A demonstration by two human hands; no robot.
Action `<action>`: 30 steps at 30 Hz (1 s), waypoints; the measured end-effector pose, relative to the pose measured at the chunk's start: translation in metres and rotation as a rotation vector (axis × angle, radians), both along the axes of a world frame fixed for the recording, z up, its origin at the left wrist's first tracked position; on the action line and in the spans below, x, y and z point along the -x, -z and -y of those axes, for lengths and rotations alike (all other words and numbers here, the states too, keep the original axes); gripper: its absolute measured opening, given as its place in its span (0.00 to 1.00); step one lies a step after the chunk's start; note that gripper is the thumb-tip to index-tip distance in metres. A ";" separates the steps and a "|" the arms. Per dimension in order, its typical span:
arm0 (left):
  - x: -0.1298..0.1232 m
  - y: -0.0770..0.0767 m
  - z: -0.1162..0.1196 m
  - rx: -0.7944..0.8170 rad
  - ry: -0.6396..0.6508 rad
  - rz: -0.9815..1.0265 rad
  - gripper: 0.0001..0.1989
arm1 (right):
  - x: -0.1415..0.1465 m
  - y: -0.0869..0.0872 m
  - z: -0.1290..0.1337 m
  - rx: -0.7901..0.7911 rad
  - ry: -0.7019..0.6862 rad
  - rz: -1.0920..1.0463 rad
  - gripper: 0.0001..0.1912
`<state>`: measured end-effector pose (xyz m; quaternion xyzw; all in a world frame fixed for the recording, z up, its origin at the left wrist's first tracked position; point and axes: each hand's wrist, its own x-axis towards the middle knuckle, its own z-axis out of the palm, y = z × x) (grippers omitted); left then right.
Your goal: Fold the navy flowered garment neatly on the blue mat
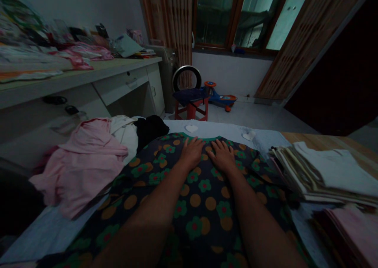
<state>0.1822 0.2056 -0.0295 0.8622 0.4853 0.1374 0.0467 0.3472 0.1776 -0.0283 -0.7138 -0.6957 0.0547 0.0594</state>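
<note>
So, both hands lie open and flat, fingers spread, holding nothing: your left hand (191, 154) and your right hand (222, 156) rest side by side, palms down, near the far end of a dark cloth (203, 205) with orange dots and green flowers, which is spread over the bed. Beyond it shows a pale sheet (206, 129). Just left of the cloth lies a crumpled pink garment (85, 165), with a white garment (125, 134) and a black garment (150, 129) bunched past it. To the right sits a stack of folded clothes (325, 173), very close to the cloth. The main risk is there: a wide sweep of your right hand could catch that stack's loose edge and topple it. Pressing down while dragging could also rumple the dark cloth or pull the pink garment onto it.
</note>
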 end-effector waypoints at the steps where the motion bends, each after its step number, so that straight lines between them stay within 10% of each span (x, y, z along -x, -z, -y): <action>1: -0.001 -0.001 0.001 0.026 0.037 -0.004 0.21 | -0.002 0.000 -0.001 0.005 0.013 0.003 0.31; 18: -0.004 0.003 0.001 0.132 -0.113 -0.033 0.31 | -0.036 0.000 -0.004 -0.013 0.172 -0.017 0.31; 23: 0.001 0.006 -0.003 0.053 -0.141 -0.015 0.25 | -0.004 -0.012 0.005 -0.209 -0.116 -0.116 0.16; 30: 0.018 0.009 -0.017 0.012 -0.214 -0.008 0.22 | 0.033 -0.014 0.023 -0.098 -0.313 -0.128 0.13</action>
